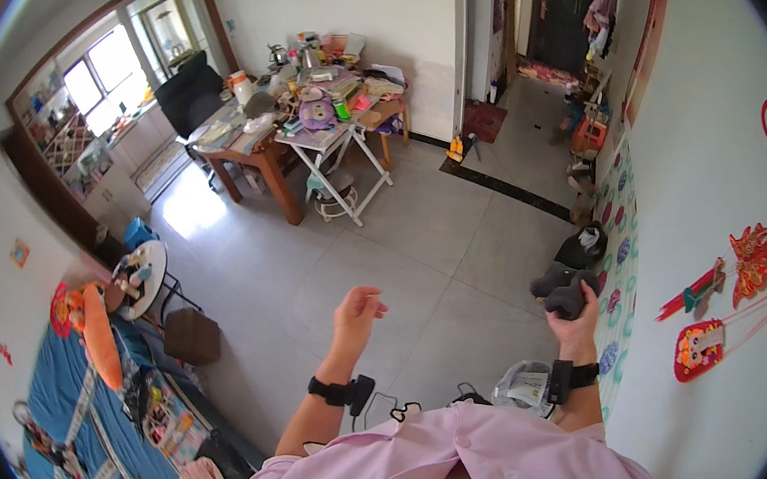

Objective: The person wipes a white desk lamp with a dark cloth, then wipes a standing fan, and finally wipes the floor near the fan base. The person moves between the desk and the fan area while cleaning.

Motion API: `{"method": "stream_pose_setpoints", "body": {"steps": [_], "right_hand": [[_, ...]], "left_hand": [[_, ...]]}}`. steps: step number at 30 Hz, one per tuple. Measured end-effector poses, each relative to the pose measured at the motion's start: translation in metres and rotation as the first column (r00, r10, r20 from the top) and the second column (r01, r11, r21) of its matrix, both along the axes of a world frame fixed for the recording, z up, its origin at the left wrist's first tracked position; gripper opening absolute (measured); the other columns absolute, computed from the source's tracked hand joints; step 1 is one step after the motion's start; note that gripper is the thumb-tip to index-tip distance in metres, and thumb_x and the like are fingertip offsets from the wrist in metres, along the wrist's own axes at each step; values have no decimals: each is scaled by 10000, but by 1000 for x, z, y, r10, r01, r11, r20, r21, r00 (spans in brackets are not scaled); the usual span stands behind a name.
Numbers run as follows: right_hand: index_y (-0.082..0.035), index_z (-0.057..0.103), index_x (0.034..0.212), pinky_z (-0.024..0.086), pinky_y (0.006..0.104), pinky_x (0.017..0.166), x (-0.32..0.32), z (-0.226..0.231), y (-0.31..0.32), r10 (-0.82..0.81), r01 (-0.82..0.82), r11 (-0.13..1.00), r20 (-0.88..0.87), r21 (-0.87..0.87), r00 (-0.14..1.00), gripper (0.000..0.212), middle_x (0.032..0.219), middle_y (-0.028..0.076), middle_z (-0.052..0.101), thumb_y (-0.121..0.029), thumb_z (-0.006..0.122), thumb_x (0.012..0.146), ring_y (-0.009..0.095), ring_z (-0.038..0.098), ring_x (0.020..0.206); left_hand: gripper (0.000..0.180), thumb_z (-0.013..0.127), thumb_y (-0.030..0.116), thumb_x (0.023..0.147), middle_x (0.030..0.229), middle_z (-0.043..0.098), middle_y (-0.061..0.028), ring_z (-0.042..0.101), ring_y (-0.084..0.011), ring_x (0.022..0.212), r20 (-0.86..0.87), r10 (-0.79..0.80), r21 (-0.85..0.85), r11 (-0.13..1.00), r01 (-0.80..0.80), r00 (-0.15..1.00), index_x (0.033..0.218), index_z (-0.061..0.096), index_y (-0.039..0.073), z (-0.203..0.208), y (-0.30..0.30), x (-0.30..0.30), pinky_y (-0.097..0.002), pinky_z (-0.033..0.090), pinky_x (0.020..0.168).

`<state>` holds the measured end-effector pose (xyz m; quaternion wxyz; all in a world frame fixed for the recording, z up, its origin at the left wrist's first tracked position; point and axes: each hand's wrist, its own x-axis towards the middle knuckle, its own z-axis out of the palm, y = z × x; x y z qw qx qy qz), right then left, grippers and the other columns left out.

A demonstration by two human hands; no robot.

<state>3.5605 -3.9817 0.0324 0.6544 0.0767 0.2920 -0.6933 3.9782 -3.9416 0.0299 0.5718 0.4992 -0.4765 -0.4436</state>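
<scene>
My right hand point(573, 323) is raised near the right wall, its fingers closed on a dark grey soft bundle point(566, 294). The bundle has two or more rounded lobes, and its exact kind does not show. Just beyond it, by the wall, is a black bag-like thing point(581, 248). My left hand point(358, 315) hangs in the air over the floor with loosely bent fingers a little apart, and nothing shows in it. Each wrist wears a black strap with a small box. Below my right hand stands a clear plastic container or bag point(525, 385) with a white label.
A cluttered wooden table point(264, 171) and a white folding table point(317, 139) stand at the far left. Nearer on the left are a round side table point(155, 276), a brown box-like stool point(192, 335) and a blue-covered sofa point(60, 383). Shoes line the right side toward a dark door point(558, 24).
</scene>
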Motion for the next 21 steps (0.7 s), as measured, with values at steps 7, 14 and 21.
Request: {"method": "stream_pose_setpoints", "body": {"steps": [7,14,21], "right_hand": [[-97,648,1059,515,371,807,-15,-47,-133,-30,33,999,127,-26,991,264,993,53,668,-293,619,884,221,642,892],[-120,651,1005,500,355,714,-9,-21,-361,-93,91,993,22,78,995,179,908,26,651,-258,633,892,193,613,800],[-122,625,987,495,323,613,2,-10,-565,24,-25,1000,124,4,992,139,853,18,635,-234,623,905,184,588,662]], "left_hand": [[170,505,80,1004,886,656,-78,643,-147,819,53,-155,85,985,150,986,1123,585,-9,-33,-190,-18,-283,528,738],[168,508,82,1003,888,642,-76,652,-161,802,113,-62,70,996,55,992,1121,587,-7,-21,-384,-9,-279,527,723],[162,509,83,1000,862,651,-76,646,-156,782,-5,50,85,995,-49,999,1101,596,-10,-20,-545,-6,-282,525,716]]}}
